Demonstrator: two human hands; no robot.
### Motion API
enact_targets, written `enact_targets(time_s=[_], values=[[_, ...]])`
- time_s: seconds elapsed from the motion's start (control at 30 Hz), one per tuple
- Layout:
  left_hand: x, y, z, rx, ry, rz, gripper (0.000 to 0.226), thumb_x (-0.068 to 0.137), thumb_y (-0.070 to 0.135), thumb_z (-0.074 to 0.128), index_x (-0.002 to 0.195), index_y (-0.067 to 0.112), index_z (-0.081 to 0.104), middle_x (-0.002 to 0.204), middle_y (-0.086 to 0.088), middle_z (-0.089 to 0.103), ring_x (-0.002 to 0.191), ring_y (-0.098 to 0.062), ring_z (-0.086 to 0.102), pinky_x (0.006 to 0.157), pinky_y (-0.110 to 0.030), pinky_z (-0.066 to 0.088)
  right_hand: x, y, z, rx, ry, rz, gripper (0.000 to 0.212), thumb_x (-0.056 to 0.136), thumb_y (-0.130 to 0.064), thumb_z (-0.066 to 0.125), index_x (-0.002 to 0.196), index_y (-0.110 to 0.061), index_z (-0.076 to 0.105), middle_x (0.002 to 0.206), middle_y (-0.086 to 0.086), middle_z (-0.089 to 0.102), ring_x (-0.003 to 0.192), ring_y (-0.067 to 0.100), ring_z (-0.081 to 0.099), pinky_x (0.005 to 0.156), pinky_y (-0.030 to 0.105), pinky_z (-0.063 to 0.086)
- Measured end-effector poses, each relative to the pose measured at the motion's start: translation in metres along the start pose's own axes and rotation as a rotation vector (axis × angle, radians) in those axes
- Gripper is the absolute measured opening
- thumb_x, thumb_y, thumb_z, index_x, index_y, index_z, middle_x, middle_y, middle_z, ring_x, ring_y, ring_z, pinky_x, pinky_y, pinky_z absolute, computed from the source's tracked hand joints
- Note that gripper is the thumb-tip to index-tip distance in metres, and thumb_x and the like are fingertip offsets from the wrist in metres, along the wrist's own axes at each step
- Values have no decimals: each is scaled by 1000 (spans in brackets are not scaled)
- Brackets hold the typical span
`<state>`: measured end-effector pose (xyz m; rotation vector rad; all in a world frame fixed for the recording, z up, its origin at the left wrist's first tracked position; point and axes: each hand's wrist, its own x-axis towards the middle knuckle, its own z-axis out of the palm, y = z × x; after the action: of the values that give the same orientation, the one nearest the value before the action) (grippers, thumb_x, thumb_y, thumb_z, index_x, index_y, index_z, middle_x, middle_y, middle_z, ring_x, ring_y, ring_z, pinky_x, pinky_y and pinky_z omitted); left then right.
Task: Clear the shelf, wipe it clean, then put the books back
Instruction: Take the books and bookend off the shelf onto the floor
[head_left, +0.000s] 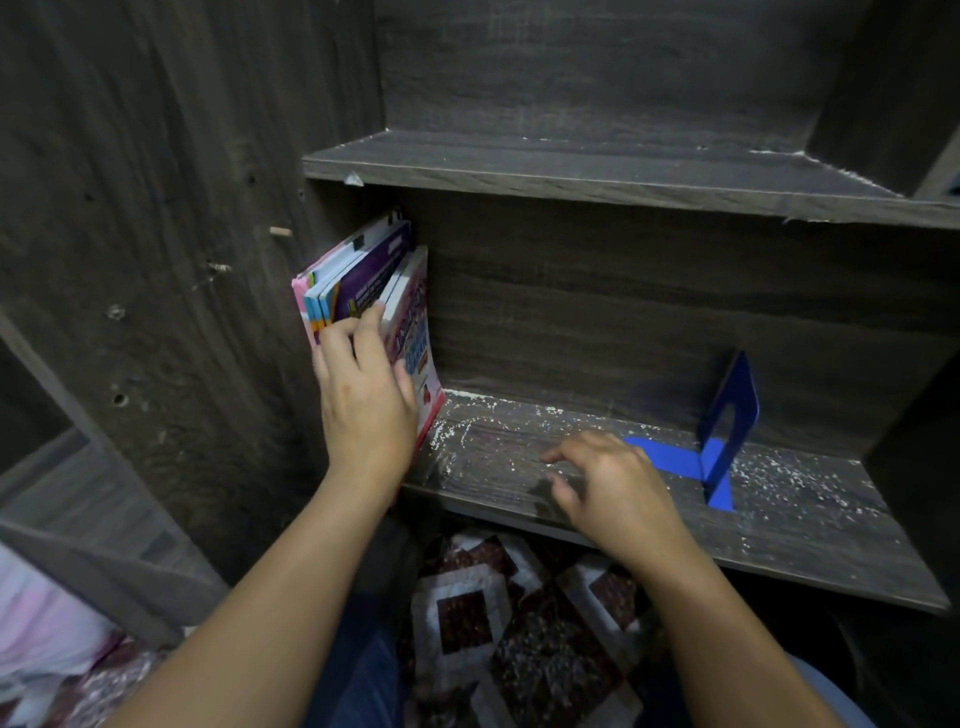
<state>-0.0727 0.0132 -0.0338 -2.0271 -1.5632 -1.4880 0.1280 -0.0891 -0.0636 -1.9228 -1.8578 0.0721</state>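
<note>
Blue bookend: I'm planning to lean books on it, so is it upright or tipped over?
Upright: the blue bookend has its plate vertical and its foot flat on the dusty shelf.

Dim, soft focus, wide-angle bending at edges.

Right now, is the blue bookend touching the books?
No: the blue bookend stands at the right of the shelf, dusty board between it and the books at the left.

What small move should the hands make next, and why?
Probably the left hand should pull the books off the shelf: it holds them now, white dust covers the wood, and only they and the blue bookend stand there.
</note>
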Motion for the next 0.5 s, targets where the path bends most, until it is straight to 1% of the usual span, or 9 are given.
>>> enact_targets(time_s=[0.07,0.1,0.17,0.2,0.27,0.33,0.37,0.43,0.5], values=[[-3,3,4,-94,-19,-32,72,82,0,67,145,6,32,121,-16,41,109,-31,51,98,-41,46,-1,3,-2,11,6,7,20,87,-26,64,107,-27,68,110,-10,65,107,14,56,95,34,39],[-6,5,6,-130,-41,-66,77,82,0,67,147,8,26,124,-15,38,110,-29,51,98,-37,44,-1,4,-3,14,9,9,20,87,-26,65,107,-27,68,110,-10,65,107,15,56,95,35,39],[-15,9,12,-159,-102,-135,79,84,3,68,149,10,23,129,-12,37,116,-27,50,98,-33,41,-1,6,-3,26,10,19,19,87,-26,66,106,-26,69,109,-10,65,107,15,56,96,35,40],[-20,8,17,-161,-136,-182,77,83,4,68,147,9,25,131,-12,38,118,-27,48,99,-34,41,-2,7,-3,39,15,23,19,86,-25,67,105,-26,69,109,-9,66,107,15,56,96,36,41],[-27,0,30,-178,-216,-322,67,82,9,70,140,8,36,131,-12,44,119,-28,48,98,-37,41,-3,10,-3,61,27,23,18,86,-24,67,104,-25,69,108,-9,66,106,15,57,97,38,42],[-37,-12,43,-189,-298,-450,48,81,17,73,123,10,52,118,-11,56,108,-28,56,90,-37,44,-4,10,-4,80,23,9,17,87,-24,66,103,-26,70,108,-10,66,106,14,57,95,38,44],[-43,-15,47,-187,-346,-481,37,80,19,74,113,11,58,109,-10,61,101,-29,60,85,-35,47,-5,10,-5,89,23,-6,16,87,-24,66,103,-25,70,107,-10,66,105,15,57,93,38,45],[-53,-15,52,-170,-435,-481,24,78,13,72,101,13,65,100,-8,66,93,-29,63,80,-33,51,-6,8,-6,105,41,-43,16,87,-22,66,102,-25,71,105,-9,67,102,16,58,89,38,48],[-61,-9,56,-142,-493,-393,33,75,3,70,107,13,67,104,-9,66,96,-29,63,84,-34,51,-7,8,-6,122,91,-75,19,86,-18,67,103,-24,70,106,-8,67,102,15,59,88,38,49]])
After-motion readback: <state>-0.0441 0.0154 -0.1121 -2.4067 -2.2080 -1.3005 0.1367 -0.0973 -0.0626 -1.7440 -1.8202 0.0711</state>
